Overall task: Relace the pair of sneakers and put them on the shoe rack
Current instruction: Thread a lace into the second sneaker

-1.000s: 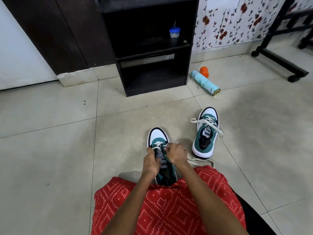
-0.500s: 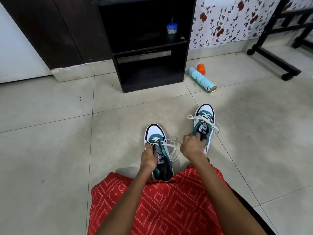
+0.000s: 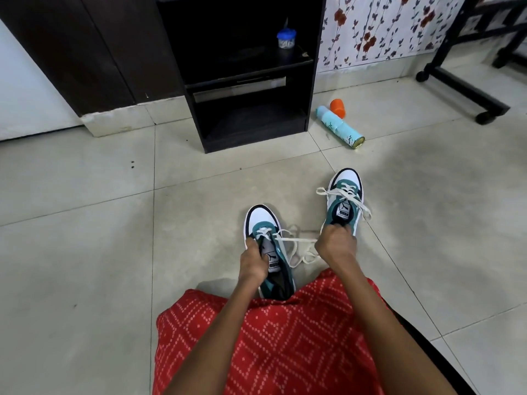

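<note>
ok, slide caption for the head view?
Left hand grips the near sneaker, right hand the far sneaker by its opening; loose laces trail on the floor before the black shoe rack.

"PUMA" under a cat logo on the near sneaker's tongue label (image 3: 273,260) and the far sneaker's tongue label (image 3: 344,212).

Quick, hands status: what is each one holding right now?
Left hand: closed, grip on the nearer sneaker beside its tongue.
Right hand: closed, grip on the farther sneaker at its heel opening.
</note>
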